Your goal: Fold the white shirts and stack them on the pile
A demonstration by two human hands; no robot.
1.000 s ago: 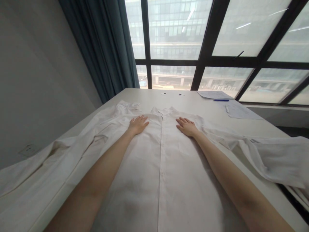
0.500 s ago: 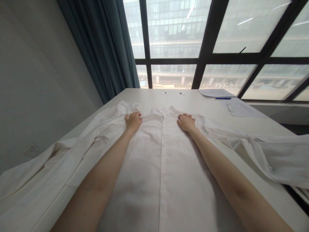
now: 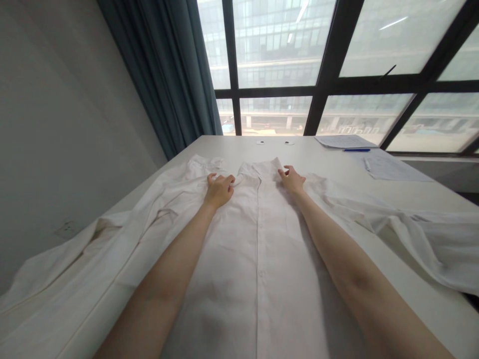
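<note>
We're looking down our own two bare arms at a white shirt (image 3: pixel 258 249) spread front-up along the white counter (image 3: pixel 337 164), button placket running straight up the middle and collar (image 3: pixel 262 168) at the far end. Our left hand (image 3: pixel 219 189) sits at the left side of that collar, fingers curled under and the grip closed, pinching a fold of the white cloth between thumb and fingertips right beside the collar's left wing. Our right hand (image 3: pixel 292 180) is at the other side, just touching the collar's right edge; its fingers are bent and drawn together on the fabric, the grip nearly closed, though we can't quite tell how much cloth sits inside it. Both forearms lie low over the shirt's front panels, one on each side of the placket. The left sleeve (image 3: pixel 93 249) trails off in creases toward the near left edge of the counter, and the right sleeve (image 3: pixel 411 234) drapes out over the right side. Further along the counter, well apart from the hands, lie some papers (image 3: pixel 392 168) with a blue pen (image 3: pixel 356 149), and behind them the big dark-framed window (image 3: pixel 325 75) and a teal curtain (image 3: pixel 168 75).
</note>
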